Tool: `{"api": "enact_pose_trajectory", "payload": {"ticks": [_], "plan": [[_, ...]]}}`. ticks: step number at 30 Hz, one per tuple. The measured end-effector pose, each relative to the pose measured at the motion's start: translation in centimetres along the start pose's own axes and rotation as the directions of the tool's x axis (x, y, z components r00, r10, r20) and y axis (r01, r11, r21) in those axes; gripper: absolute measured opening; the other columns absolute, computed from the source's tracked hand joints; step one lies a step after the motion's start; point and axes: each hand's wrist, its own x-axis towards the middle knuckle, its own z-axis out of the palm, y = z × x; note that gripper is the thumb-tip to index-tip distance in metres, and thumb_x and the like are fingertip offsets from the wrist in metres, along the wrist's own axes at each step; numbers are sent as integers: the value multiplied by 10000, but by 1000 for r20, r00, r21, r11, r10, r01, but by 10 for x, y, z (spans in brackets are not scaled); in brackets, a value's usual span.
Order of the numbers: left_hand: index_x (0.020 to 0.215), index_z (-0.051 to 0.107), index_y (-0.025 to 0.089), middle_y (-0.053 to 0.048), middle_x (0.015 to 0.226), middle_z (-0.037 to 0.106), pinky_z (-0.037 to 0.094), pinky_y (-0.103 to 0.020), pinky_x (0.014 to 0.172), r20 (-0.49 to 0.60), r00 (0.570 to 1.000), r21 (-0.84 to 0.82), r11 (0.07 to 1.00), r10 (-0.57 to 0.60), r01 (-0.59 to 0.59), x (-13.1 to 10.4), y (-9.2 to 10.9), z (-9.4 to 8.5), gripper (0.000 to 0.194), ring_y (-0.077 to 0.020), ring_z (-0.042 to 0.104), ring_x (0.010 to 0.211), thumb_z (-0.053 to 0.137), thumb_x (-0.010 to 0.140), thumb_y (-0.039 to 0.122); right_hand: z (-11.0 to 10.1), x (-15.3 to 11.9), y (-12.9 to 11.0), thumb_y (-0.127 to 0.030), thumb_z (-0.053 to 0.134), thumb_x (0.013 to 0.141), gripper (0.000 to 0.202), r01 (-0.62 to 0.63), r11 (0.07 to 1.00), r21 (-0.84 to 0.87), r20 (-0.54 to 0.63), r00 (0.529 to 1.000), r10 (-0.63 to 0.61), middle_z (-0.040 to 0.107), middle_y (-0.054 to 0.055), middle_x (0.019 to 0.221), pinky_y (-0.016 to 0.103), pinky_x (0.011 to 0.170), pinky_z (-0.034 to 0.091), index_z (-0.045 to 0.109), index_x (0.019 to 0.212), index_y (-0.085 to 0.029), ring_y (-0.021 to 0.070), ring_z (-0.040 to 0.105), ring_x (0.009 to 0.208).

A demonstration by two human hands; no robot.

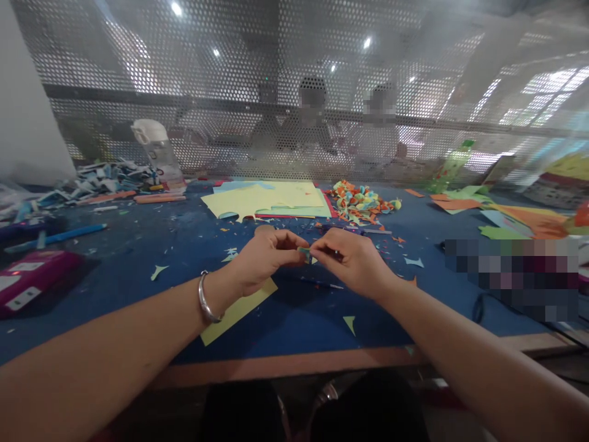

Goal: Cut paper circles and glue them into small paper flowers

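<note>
My left hand [269,258] pinches a small bluish-green piece of paper [304,252] between thumb and forefinger. On its other side, my right hand [352,258] is closed, with its fingertips meeting the same piece. Both hands are held over the blue table, nearly touching. Below my left wrist lies a yellow paper strip [239,313]. A thin dark pen-like tool [322,283] rests on the table beneath the hands. Behind them is a stack of coloured paper sheets [276,199] with a cut yellow sheet on top.
A heap of small coloured paper pieces [361,201] sits right of the stack. At left are a clear bottle [161,153], a pile of paper bits [108,181] and a magenta box [41,279]. Loose coloured sheets [519,218] lie at right. A perforated metal screen [230,110] stands behind.
</note>
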Motion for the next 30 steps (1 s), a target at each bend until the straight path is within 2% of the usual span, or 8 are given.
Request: {"api": "enact_pose_trajectory", "payload": {"ticks": [3,5,11,14,17,20,23,30], "plan": [[897,699,159,7,826,690,476,-269,773,21,1000,-30,1000,8,-8,-2,2,0,301,-116,627,771,794,612,143,-1,0,-1,-225,613,927,140,-32,999,37,-28,999,33,609,1,731,234,625,411,711,858,-152,101,532,656],[896,698,162,3,821,693,475,-275,773,32,998,15,999,48,-49,-1,2,-2,284,-121,628,775,805,633,169,-1,0,-2,-230,626,921,138,-49,997,56,-35,998,51,602,-5,718,232,611,402,714,851,-151,96,521,642],[829,689,179,-34,770,718,486,-300,701,67,977,355,910,203,-213,5,-5,-11,107,-150,647,716,719,787,272,-1,0,-4,-266,586,951,190,-99,985,139,26,995,96,632,5,767,231,628,414,728,887,-157,99,543,680],[825,676,189,-36,755,720,493,-303,668,79,969,422,873,232,-243,4,-6,-11,100,-157,653,692,692,818,288,0,0,-2,-270,607,936,173,-126,980,155,38,992,121,638,0,763,228,615,406,732,883,-163,95,533,664],[814,653,187,-24,732,698,514,-305,683,46,976,321,922,212,-215,2,-4,-5,143,-154,660,685,730,801,307,1,0,0,-278,617,928,182,-141,979,149,2,990,143,618,-11,713,225,591,395,726,844,-159,90,511,625],[836,628,181,-14,772,690,544,-331,764,-30,996,77,994,85,-82,-2,-1,2,168,-156,686,736,748,797,292,3,0,0,-283,616,928,190,-110,990,93,-69,991,117,607,-11,691,225,581,393,719,830,-158,90,508,609],[827,617,171,-12,810,689,544,-357,849,-52,998,-129,991,-25,18,-4,3,6,175,-146,683,772,749,809,285,5,-1,-1,-238,606,927,164,-56,998,-2,-125,991,56,604,-2,699,230,594,404,716,834,-159,97,526,623],[756,656,142,2,756,664,500,-286,828,-87,996,-275,961,9,-33,-2,3,4,189,-106,619,727,816,729,237,7,-3,-6,-209,591,932,140,52,993,-105,-143,988,-66,647,32,780,249,643,452,715,911,-147,116,568,683]]}}
